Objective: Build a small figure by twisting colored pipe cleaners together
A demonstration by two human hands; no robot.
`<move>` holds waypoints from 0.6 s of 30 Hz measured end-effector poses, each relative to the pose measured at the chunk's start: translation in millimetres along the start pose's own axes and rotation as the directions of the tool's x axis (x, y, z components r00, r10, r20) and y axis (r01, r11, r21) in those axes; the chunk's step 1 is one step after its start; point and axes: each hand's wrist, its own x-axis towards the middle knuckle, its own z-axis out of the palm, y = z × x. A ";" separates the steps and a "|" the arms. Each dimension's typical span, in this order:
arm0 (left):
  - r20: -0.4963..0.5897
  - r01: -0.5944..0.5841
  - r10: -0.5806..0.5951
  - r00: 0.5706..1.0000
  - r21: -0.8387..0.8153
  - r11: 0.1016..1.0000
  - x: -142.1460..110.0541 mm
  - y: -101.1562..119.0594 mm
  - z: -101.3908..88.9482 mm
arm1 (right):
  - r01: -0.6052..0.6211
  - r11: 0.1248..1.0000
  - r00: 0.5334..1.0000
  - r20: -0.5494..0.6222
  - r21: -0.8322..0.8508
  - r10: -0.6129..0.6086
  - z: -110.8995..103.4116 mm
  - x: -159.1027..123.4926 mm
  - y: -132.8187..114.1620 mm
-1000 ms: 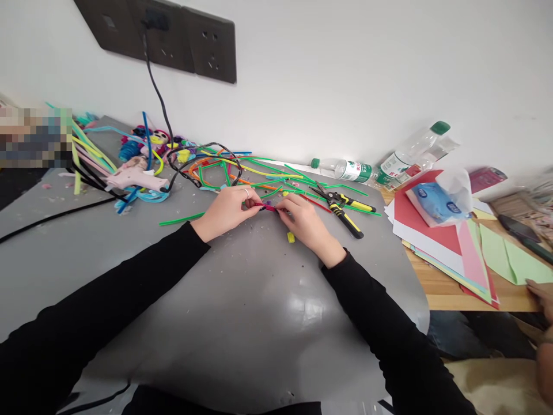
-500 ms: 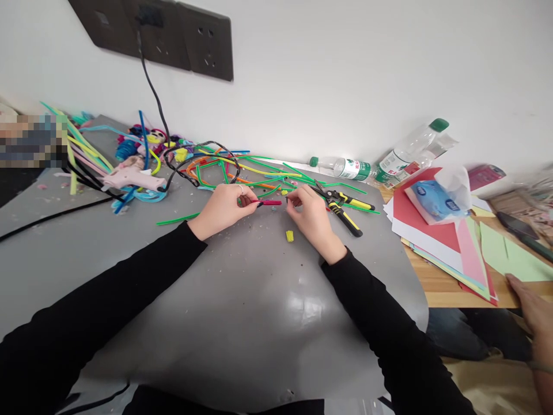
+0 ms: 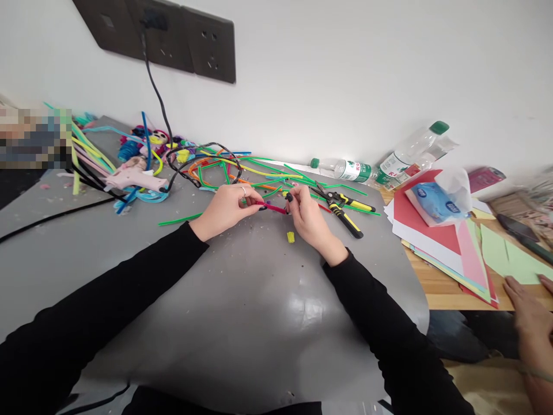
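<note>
A short red-pink pipe cleaner (image 3: 273, 207) stretches between my two hands above the grey table mat. My left hand (image 3: 228, 208) pinches its left end between thumb and fingertips. At the other end, the fingertips of my right hand (image 3: 309, 214) are closed on it. Just below lies a small folded yellow piece (image 3: 291, 237). To the right of my right hand rest pliers (image 3: 343, 210) with yellow and black handles. Loose green pipe cleaners (image 3: 179, 219) and others in orange and yellow lie behind and beside my hands.
A pink glue gun (image 3: 136, 177) with a black cable lies at the left. Plastic bottles (image 3: 352, 169) lean along the wall. Coloured paper (image 3: 432, 248) and a tissue pack (image 3: 440, 202) are on the wooden table at right, where another person's hand (image 3: 527, 305) rests on pale green paper.
My right hand has closed on the free right end of the pipe cleaner, which now slopes slightly downward. The other person's hand has shifted on the green paper.
</note>
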 end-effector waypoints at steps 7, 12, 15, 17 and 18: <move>-0.008 -0.001 0.000 1.000 -0.072 0.997 -0.5 5.7 -1.3 | 0.094 0.995 0.995 -0.034 0.024 -0.093 -3.0 0.3 -4.9; -0.037 -0.068 0.066 0.997 -0.062 0.996 -1.5 3.5 -0.2 | 0.243 0.970 0.970 -0.021 0.031 -0.242 -1.3 -0.9 -8.7; -0.085 -0.179 0.178 0.980 -0.009 0.984 -2.4 -0.4 1.2 | 0.286 0.958 0.958 -0.013 0.032 -0.286 -1.9 -2.8 -12.7; -0.121 -0.249 0.252 0.960 0.036 0.968 -3.0 -3.2 2.4 | 0.313 0.950 0.950 -0.002 0.021 -0.313 -2.4 -3.8 -15.0; -0.137 -0.274 0.279 0.951 0.055 0.960 -3.1 -4.4 3.0 | 0.326 0.945 0.945 0.003 0.012 -0.326 -2.6 -4.1 -16.0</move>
